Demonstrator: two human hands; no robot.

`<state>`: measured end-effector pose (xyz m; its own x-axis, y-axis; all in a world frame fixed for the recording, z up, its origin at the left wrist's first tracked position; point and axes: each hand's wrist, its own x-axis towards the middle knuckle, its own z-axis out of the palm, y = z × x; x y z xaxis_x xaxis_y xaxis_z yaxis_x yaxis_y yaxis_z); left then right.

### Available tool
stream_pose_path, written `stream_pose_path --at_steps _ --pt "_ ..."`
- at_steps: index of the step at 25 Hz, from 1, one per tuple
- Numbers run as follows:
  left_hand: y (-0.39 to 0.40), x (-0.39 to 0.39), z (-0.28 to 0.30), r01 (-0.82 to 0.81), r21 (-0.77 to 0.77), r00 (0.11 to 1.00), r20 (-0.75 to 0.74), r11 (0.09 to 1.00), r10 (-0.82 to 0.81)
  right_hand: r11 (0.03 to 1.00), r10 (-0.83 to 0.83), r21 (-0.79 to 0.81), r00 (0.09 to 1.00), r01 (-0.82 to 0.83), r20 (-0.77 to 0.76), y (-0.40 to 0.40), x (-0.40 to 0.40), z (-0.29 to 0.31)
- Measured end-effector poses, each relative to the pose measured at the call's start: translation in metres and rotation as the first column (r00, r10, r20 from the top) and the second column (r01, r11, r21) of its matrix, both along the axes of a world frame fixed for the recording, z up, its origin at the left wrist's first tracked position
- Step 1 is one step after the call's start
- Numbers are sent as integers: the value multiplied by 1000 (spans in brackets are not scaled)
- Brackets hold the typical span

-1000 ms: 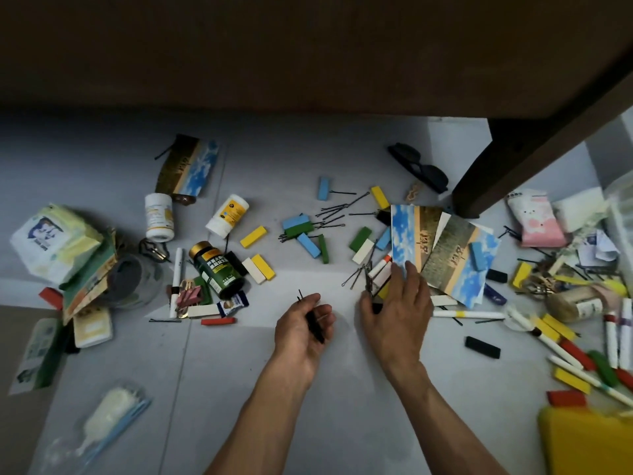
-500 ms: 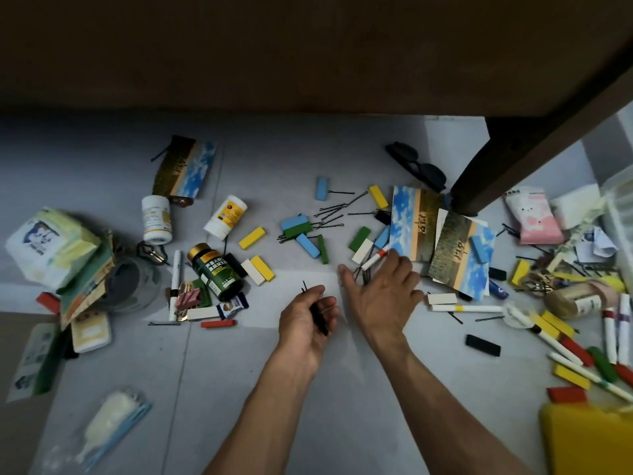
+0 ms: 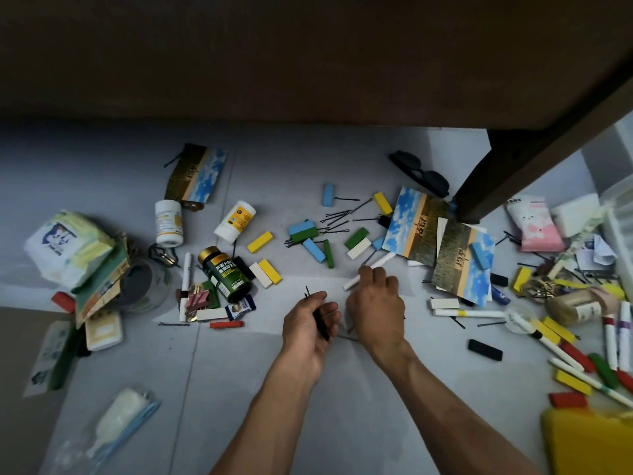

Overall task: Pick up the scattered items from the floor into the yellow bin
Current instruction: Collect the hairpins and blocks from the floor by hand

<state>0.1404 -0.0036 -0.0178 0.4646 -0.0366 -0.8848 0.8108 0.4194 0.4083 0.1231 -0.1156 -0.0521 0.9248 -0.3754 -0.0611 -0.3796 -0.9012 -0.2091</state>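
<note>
Small items lie scattered over the grey floor: black hairpins (image 3: 337, 219), coloured blocks such as a blue one (image 3: 313, 250), a white marker (image 3: 383, 261), sky-print cards (image 3: 462, 265) and a green bottle (image 3: 224, 274). The yellow bin (image 3: 589, 443) shows only its corner at the bottom right. My left hand (image 3: 308, 325) grips a bundle of black hairpins. My right hand (image 3: 376, 301) is beside it with its fingers curled at the white marker, and it pinches a thin hairpin that sticks out past the fingertips.
A dark table top covers the far side, and its leg (image 3: 496, 173) stands at the right. Black sunglasses (image 3: 419, 176) lie by the leg. Markers and blocks (image 3: 561, 341) crowd the floor near the bin. Tissue packs (image 3: 66, 245) and a jar sit at the left.
My right hand left the cards, slid left and toward me, and curled its fingers on hairpins by the white marker. My left hand kept its bundle almost still.
</note>
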Motion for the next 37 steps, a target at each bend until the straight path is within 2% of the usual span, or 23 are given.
stream_pose_path --at_steps 1,2,3,4,5,6,7,8,10,12,13,15,19,22,23,25,27,28,30,32,34,36,37 --pt "-2 -1 0 -5 -6 1000 2 1000 5 978 -86 190 996 83 10 -6 0 4" --pt "-3 -2 -1 -12 -24 1000 1 1000 12 881 -224 434 974 188 31 -10 -2 11" --pt "-4 -3 -1 -22 -61 1000 -3 998 22 703 -350 665 936 252 15 -10 -5 20" --pt "-4 -4 -1 -29 -116 1000 -10 993 28 520 -399 817 916 247 -23 -6 -10 31" --pt "-5 -6 0 -22 -185 1000 -14 982 20 420 -367 887 930 192 -28 -1 -15 40" --pt "-5 -7 2 -6 -244 1000 -13 970 2 409 -295 904 955 123 3 4 -23 47" --pt "-6 -8 4 5 -266 1000 -16 964 -9 440 -241 896 969 55 59 8 -31 53" --pt "-6 -9 6 1 -256 1000 -23 967 -7 515 -233 857 966 21 116 7 -39 56" --pt "-4 -8 8 -14 -164 1000 -25 986 10 698 -272 713 946 68 177 -10 -48 48" --pt "1 -6 9 -15 -113 1000 -14 993 14 881 -235 438 969 178 77 -24 -48 33" --pt "3 -6 10 -15 -111 1000 -8 994 14 942 -191 280 982 183 1 -25 -44 25" --pt "6 -10 11 -11 -117 1000 -1 993 11 989 -125 69 987 132 -101 -16 -35 15" --pt "13 -15 14 -20 -109 1000 -6 994 19 997 -39 -65 991 31 -125 -2 -21 10" --pt "18 -19 15 -26 -77 1000 -11 997 25 997 -43 -77 988 32 -150 -1 -15 14" --pt "20 -20 14 -28 -64 1000 -9 998 27 998 -49 -38 987 44 -153 -3 -13 18" --pt "21 -22 12 -38 -60 999 -4 997 38 966 -100 224 985 130 -144 -6 -15 29" --pt "20 -24 8 -49 -81 999 -6 996 48 780 -160 594 980 197 -115 0 -25 44" --pt "19 -26 7 -55 -99 998 -8 994 54 684 -149 710 985 167 -88 7 -33 52" --pt "17 -29 6 -64 -140 998 -11 988 64 608 -53 793 999 38 -7 18 -48 61" --pt "18 -31 5 -101 -186 995 -20 977 99 662 -28 748 995 -53 96 19 -58 60" --pt "22 -31 5 -140 -203 990 -24 969 138 806 -27 587 988 -70 155 12 -62 47" --pt "26 -31 6 -115 -180 993 -9 977 115 924 66 373 996 -87 67 10 -66 30" --pt "28 -31 5 -95 -160 995 3 983 97 953 120 281 993 -115 0 12 -67 24"
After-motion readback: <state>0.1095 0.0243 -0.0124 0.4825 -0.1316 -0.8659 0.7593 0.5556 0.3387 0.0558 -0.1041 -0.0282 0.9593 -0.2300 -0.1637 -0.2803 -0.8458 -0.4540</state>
